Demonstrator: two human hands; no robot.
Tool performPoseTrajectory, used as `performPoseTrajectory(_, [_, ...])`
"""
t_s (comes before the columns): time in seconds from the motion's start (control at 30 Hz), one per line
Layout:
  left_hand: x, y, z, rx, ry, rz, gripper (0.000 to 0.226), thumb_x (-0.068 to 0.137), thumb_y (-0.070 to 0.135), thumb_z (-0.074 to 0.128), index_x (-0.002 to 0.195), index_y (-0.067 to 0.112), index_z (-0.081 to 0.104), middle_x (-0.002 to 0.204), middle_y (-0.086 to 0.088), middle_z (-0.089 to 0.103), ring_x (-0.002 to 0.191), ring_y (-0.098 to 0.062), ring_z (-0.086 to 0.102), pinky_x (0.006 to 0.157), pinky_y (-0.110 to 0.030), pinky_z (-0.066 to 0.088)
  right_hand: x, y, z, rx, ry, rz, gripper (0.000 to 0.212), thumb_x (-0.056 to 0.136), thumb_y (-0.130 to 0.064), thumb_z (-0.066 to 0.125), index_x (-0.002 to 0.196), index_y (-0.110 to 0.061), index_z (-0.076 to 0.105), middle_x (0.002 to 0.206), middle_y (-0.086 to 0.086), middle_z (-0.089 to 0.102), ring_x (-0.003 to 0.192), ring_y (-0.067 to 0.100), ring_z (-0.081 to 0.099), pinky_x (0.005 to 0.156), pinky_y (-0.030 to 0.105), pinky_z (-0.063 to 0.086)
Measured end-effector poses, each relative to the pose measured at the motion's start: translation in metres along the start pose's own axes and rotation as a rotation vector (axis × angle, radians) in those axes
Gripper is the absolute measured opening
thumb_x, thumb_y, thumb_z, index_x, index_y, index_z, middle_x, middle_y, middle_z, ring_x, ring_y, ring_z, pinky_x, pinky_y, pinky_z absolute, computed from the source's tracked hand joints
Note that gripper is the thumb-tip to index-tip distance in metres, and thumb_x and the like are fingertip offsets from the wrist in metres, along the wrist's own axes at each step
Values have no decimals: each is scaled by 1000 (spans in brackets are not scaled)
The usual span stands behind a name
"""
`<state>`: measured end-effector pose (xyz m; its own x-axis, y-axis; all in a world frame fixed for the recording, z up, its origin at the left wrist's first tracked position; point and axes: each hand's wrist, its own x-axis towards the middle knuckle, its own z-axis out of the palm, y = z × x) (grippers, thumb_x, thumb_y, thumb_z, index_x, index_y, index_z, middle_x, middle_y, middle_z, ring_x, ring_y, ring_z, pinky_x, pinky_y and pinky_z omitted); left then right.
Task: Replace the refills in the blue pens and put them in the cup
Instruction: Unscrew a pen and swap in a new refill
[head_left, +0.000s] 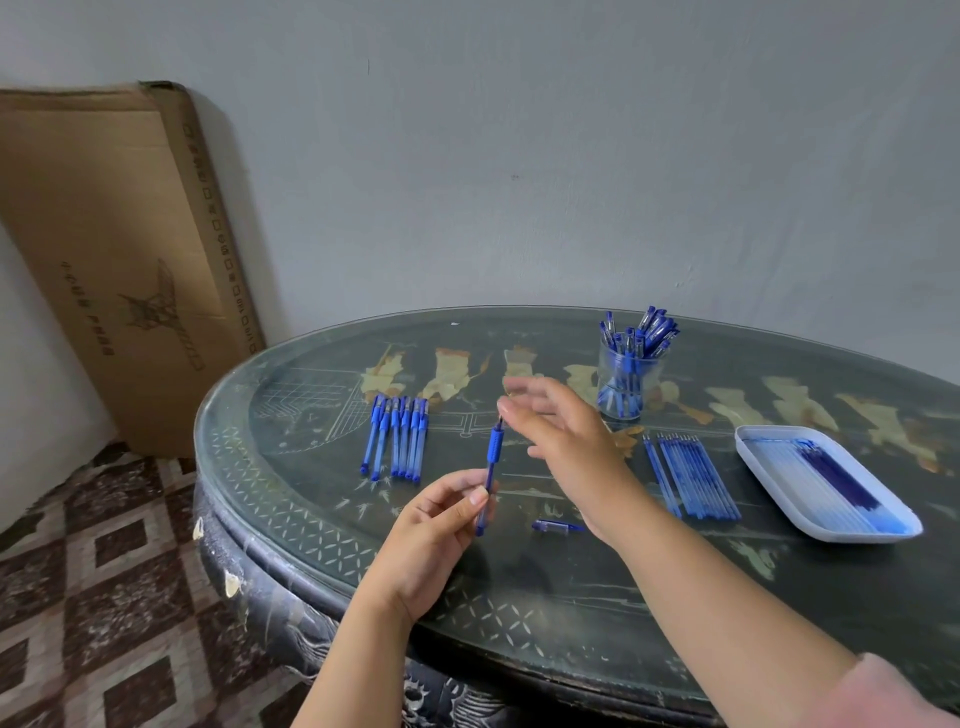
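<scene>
Right now, head view: left grip (441, 519) is clamping the uncapped blue pen (491, 465) upright over the table (311, 499). Right grip (561, 431) is hovering at its tip, blurred, can't tell whether it's pinching. Cap (558, 526) is lying near. Cup (626, 379), far right, is already holding many pens. A row of pens (397, 439) is waiting on the left. Loose refills (693, 478) and tray (852, 538) are sitting on the right. Roughly midway, I'd judge.
</scene>
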<state>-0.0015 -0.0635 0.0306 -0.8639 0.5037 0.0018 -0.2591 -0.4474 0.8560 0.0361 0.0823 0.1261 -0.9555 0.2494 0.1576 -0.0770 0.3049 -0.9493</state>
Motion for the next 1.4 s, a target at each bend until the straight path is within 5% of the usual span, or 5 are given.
performPoseTrajectory(0.47, [0,0,2,34,1,4,17,84,8,65,92,16,77,85,-4,67,74,-14,55,82,-31,45,1,5,4,-82,133,-37,20,83,-36,73,89,-18,65,86,-11,65,80,0,59,69,16,45])
performPoseTrajectory(0.83, [1,-2,4,87,-10,29,18,82,7,60,87,14,75,80,-7,65,69,-16,54,73,-29,46,4,14,4,-135,118,-91,12,88,-25,70,80,-16,66,90,-6,70,83,4,62,78,21,49])
performPoseTrajectory(1.03, [4,-6,1,57,15,69,18,84,9,58,92,11,74,77,-7,56,65,-13,44,70,-25,38,6,27,-11,-30,-39,63,25,87,-51,60,104,-32,63,104,-9,64,98,6,59,88,29,50])
performPoseTrajectory(1.23, [7,-7,-1,34,19,63,19,85,10,58,101,4,67,77,-4,60,66,-12,48,68,-21,44,-1,84,-30,-878,-276,131,34,89,-30,68,122,-23,64,108,-7,52,102,12,52,95,33,46])
performPoseTrajectory(1.4, [6,-7,-1,36,28,34,25,85,11,58,107,5,68,81,-2,61,69,-12,49,76,-25,42,5,67,-26,-434,-11,169,17,87,-18,71,101,-17,62,92,-3,64,79,9,63,73,23,52])
